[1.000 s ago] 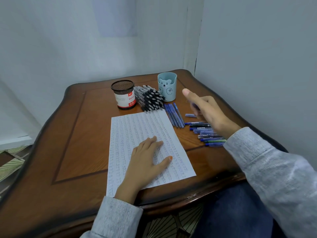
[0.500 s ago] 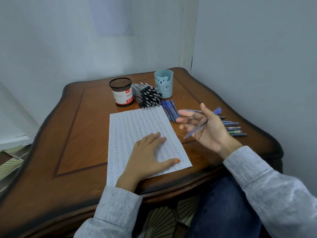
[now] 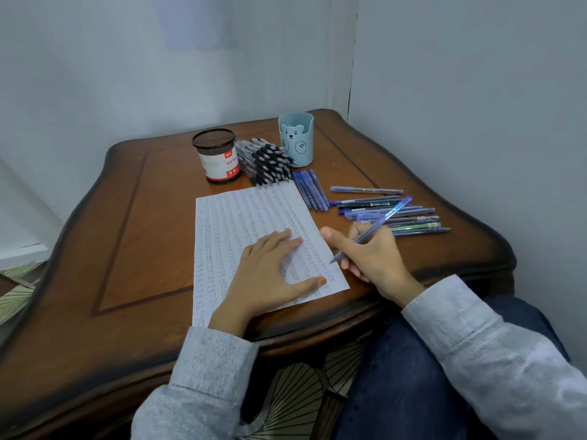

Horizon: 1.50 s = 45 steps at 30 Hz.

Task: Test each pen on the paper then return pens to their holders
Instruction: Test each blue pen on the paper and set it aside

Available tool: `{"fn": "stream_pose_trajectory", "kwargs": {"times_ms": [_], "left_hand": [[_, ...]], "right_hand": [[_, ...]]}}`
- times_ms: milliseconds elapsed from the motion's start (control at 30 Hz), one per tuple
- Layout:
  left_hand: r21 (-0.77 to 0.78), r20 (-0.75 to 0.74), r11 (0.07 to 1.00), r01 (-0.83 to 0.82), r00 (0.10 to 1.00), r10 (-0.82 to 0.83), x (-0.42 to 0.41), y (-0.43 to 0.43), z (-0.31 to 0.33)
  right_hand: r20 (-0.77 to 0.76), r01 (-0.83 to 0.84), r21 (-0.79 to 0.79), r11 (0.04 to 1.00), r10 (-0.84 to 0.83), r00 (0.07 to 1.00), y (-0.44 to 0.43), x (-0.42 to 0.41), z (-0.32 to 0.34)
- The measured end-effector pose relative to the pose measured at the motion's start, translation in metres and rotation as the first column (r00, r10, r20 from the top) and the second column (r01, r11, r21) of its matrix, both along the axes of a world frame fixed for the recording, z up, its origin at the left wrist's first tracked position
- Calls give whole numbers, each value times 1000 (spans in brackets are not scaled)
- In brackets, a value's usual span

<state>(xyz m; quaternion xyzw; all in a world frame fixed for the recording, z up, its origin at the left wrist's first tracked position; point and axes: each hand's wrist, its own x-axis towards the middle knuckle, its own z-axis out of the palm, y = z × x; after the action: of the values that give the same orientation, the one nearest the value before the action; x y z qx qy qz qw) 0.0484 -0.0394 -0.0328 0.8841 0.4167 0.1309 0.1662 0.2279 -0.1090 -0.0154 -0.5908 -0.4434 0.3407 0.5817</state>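
We see the left hand (image 3: 270, 274) lying flat on the lower half of the paper (image 3: 241, 217), its fingers straight and close together and the thumb spread out toward the sheet's right edge. Just right of that thumb, the right hand (image 3: 371, 258) grips a blue pen (image 3: 386, 219). Its fingers are curled round the barrel, while its thumb sticks out free toward the left hand's fingertips. The pen slants, with its tip down at the right edge of the paper, between the two hands. We cannot tell whether the tip touches the sheet. Its back end rises up and away past the right knuckles.

Beyond those knuckles a loose spread of pens (image 3: 413, 214) lies on the wooden table (image 3: 127, 233). Farther out from the left fingertips, past the top of the paper, stand a black mesh holder (image 3: 217, 160) and a pale blue bear cup (image 3: 296, 139), with a heap of dark-grip pens (image 3: 265, 161) between them. A short row of blue pens (image 3: 311, 190) lies just in front of the cup.
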Motion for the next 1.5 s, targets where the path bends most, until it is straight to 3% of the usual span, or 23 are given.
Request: {"fn": "stream_pose_trajectory", "kwargs": {"times_ms": [133,267,1500], "left_hand": [[-11,4,1000,-6,1000,7,1,0,0],[-15,6,1000,-8,1000,8,1,-1,1],[-27,19,1000,-12,1000,12,1,-2,2]], "right_hand": [[273,26,73,997,-45,961,1,-2,-11],[334,-15,70,997,-9,943,5,0,-15],[312,-92,77,993,64,948,7,1,-15]]}}
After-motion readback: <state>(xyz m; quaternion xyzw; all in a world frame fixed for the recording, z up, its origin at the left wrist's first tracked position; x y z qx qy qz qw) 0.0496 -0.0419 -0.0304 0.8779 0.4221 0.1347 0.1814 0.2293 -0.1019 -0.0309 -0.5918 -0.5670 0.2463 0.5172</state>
